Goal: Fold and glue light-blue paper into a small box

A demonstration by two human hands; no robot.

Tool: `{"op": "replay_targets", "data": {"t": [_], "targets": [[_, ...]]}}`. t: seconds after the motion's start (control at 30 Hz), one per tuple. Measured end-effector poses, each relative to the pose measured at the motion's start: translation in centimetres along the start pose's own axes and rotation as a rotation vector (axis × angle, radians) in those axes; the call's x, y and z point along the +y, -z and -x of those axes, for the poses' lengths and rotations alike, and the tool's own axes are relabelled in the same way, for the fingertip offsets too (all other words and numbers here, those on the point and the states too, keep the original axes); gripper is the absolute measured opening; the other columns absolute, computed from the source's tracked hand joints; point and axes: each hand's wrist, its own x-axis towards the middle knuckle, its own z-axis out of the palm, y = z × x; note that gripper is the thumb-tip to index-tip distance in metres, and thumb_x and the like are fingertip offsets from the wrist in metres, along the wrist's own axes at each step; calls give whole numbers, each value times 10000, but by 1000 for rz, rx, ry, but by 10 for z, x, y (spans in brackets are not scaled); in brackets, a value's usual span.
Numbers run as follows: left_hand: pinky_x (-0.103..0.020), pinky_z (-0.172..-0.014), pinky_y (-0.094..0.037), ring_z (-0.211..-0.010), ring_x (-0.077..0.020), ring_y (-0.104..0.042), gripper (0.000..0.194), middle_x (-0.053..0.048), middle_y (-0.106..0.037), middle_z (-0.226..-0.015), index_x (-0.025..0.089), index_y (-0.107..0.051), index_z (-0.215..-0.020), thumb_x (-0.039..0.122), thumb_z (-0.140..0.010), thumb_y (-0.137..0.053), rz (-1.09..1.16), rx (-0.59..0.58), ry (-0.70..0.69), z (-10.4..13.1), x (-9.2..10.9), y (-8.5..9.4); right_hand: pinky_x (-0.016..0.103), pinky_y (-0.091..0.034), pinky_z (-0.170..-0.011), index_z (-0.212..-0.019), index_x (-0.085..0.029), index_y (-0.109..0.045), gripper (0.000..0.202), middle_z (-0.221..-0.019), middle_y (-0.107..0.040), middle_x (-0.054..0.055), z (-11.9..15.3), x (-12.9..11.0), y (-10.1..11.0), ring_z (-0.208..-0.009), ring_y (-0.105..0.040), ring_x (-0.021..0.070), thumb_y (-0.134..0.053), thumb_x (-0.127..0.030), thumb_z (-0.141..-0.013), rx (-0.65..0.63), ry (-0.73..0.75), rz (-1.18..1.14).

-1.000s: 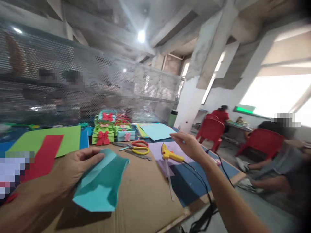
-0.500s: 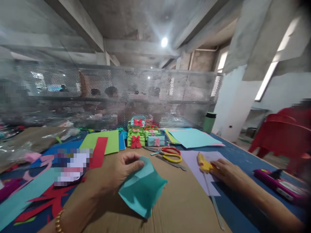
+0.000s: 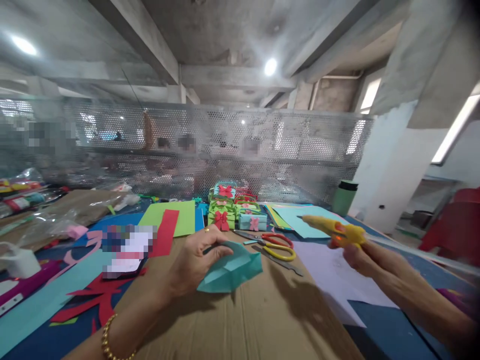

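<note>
In the head view my left hand [image 3: 200,255] pinches a folded piece of teal paper [image 3: 234,270] by its upper left edge, just above the cardboard sheet [image 3: 240,330]. My right hand [image 3: 363,257] is wrapped round the grip of a yellow hot glue gun [image 3: 333,227], raised off the table with its nozzle toward the left. A small orange light glows on the gun's body. Between the hands, a pair of scissors [image 3: 275,245] with red and yellow handles lies on the cardboard, beside a flat metal blade [image 3: 281,261].
Small paper boxes with bows [image 3: 221,220] are stacked at the back middle. Green paper [image 3: 172,212], a red strip [image 3: 167,232] and red cut-outs [image 3: 97,297] lie left. Lilac paper [image 3: 326,265] lies right. A green bottle [image 3: 344,197] stands near the far right edge.
My right hand has lifted the glue gun from the lilac paper, turning its nozzle leftward. The teal paper has tilted flatter in my left hand. The camera has turned slightly left.
</note>
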Motion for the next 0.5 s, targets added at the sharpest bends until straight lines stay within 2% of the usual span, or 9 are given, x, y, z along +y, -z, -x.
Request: {"op": "replay_targets", "data": {"t": [0.03,0.1,0.2,0.27,0.37,0.5], "targets": [[-326,-776,-423,-807,-191,-573,130,-45,-671,-837,226,-745,-870,324,-909,-669,-23,-16,7,0,-1,0,315,-481,-565,-1000,-220,-717,613,-755,-611,71,-2,-17,-1,-659,-561,210,-393,-731,-908,-49,-44,-110],[-327,-785,-424,-817,-191,-580,117,-44,-681,-850,226,-742,-871,309,-909,-668,-64,-45,20,0,-3,-1,293,-424,-537,-964,-194,-711,632,-709,-527,36,-6,-46,-5,-616,-467,170,-441,-759,-876,-144,-42,-306],[-323,-799,-428,-843,-187,-587,104,-38,-676,-856,227,-729,-871,292,-917,-662,-109,-79,4,1,-6,-1,276,-394,-547,-891,-183,-714,648,-713,-493,23,-10,-72,-19,-624,-436,151,-467,-781,-853,-266,-19,-451],[-319,-799,-432,-851,-182,-589,102,-37,-671,-868,226,-721,-879,288,-927,-655,-134,-89,-22,1,-8,-1,278,-421,-581,-895,-194,-725,630,-751,-534,39,-10,-76,-28,-663,-474,163,-473,-770,-859,-316,5,-495],[-315,-788,-434,-846,-178,-590,92,-34,-672,-870,233,-721,-886,284,-930,-658,-176,-75,-54,2,-8,0,280,-439,-568,-874,-215,-741,625,-730,-555,49,-4,-71,-38,-649,-494,174,-435,-760,-880,-316,24,-498],[-339,-818,-442,-874,-193,-599,75,-43,-691,-894,248,-736,-929,296,-915,-681,-205,-52,-61,1,-6,-2,306,-497,-557,-988,-267,-758,573,-729,-615,59,7,-63,-41,-625,-552,200,-443,-735,-885,-334,49,-463]]}}
